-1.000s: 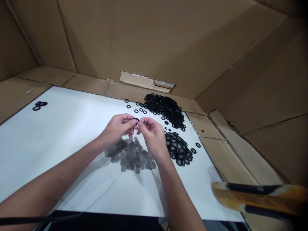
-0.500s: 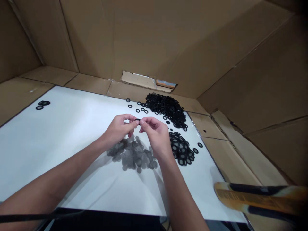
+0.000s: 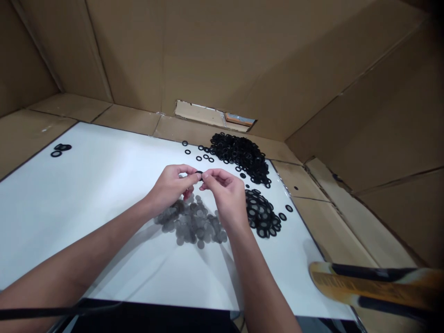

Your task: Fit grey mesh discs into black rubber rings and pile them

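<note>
Between the thumbs and fingers of both hands is a small black ring (image 3: 199, 173), held above the white board. My left hand (image 3: 175, 184) pinches its left side, and my right hand (image 3: 224, 187) pinches its right side. Fingers cover much of the ring, so I cannot tell whether a disc sits inside it. Below the hands lies a heap of thin grey mesh discs (image 3: 194, 222). Right of my right wrist is a pile of black rings with grey centres (image 3: 262, 213). Farther back rises a larger pile of black rings (image 3: 239, 155), with several loose ones around it.
A few black rings (image 3: 56, 154) lie at the far left of the white board (image 3: 104, 185). Cardboard walls (image 3: 208, 55) enclose the back and sides, with a slot (image 3: 199, 113) low in the back. A blurred yellow and black object (image 3: 364, 282) juts in at the lower right.
Hardly anything differs. Both hands keep the same pinch on the ring, with only slight finger movement, and the view has shifted a little.
</note>
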Available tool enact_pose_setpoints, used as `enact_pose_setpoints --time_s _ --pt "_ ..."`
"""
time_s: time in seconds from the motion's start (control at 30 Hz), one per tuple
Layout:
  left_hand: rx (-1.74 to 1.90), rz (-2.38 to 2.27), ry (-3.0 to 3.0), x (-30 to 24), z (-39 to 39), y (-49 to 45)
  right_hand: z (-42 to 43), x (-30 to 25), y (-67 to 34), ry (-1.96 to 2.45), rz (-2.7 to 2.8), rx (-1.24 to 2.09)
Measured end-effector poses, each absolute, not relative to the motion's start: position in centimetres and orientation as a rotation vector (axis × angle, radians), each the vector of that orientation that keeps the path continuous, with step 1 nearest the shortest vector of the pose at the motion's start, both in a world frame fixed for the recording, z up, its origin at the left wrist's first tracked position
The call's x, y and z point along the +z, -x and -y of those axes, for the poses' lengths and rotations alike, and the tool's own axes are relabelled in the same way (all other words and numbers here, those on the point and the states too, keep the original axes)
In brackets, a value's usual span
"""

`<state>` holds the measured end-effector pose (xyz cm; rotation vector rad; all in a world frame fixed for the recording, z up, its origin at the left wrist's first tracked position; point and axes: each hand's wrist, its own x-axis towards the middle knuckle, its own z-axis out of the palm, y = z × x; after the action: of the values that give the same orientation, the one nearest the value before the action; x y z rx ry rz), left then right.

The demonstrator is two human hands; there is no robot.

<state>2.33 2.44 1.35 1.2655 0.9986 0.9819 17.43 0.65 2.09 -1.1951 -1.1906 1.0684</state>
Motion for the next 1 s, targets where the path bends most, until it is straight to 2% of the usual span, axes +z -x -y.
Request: enact_pose_setpoints --time_s 1.0 --pt "0.969 -1.077 -1.291 2.24 -2.14 -2.35 -0.55 2.2 -17.46 1.216 1.158 1.058"
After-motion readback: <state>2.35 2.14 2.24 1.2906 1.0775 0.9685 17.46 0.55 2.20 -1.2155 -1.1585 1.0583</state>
